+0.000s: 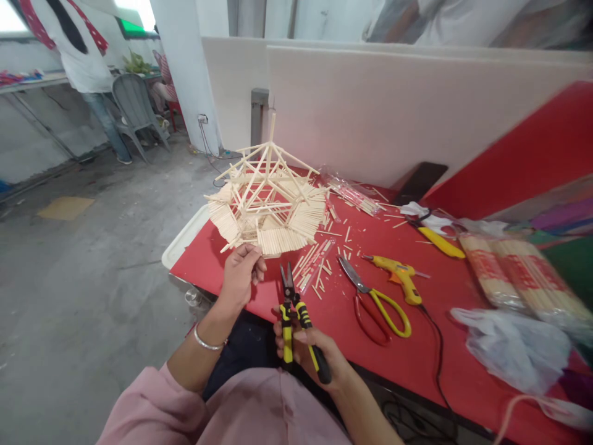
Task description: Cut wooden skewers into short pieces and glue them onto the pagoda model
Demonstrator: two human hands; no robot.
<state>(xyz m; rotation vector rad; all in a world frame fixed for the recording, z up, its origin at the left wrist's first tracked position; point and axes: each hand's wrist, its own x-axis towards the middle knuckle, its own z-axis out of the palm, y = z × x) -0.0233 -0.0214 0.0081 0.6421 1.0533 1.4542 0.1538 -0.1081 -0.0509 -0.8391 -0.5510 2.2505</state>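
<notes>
My right hand [315, 352] is wrapped round the handles of black-and-yellow pliers [288, 303], whose narrow jaws point away from me and stand slightly apart. With fingertips pinched together, my left hand [243, 272] is at the near lower edge of a model pavilion built of bamboo sticks [278, 238]. Whatever lies between those fingertips is too small or hidden to make out. The model has a pointed open roof frame on top and sloping panels of sticks set side by side around it. It stands on the red tabletop [333, 309].
Scissors [365, 293] with red and yellow handles and a corded yellow glue gun [398, 275] lie to the right. Cut sticks [319, 266] are scattered near the model. Farther right are packed sticks [514, 266] and a plastic bag [514, 346]. White boards [370, 105] stand behind.
</notes>
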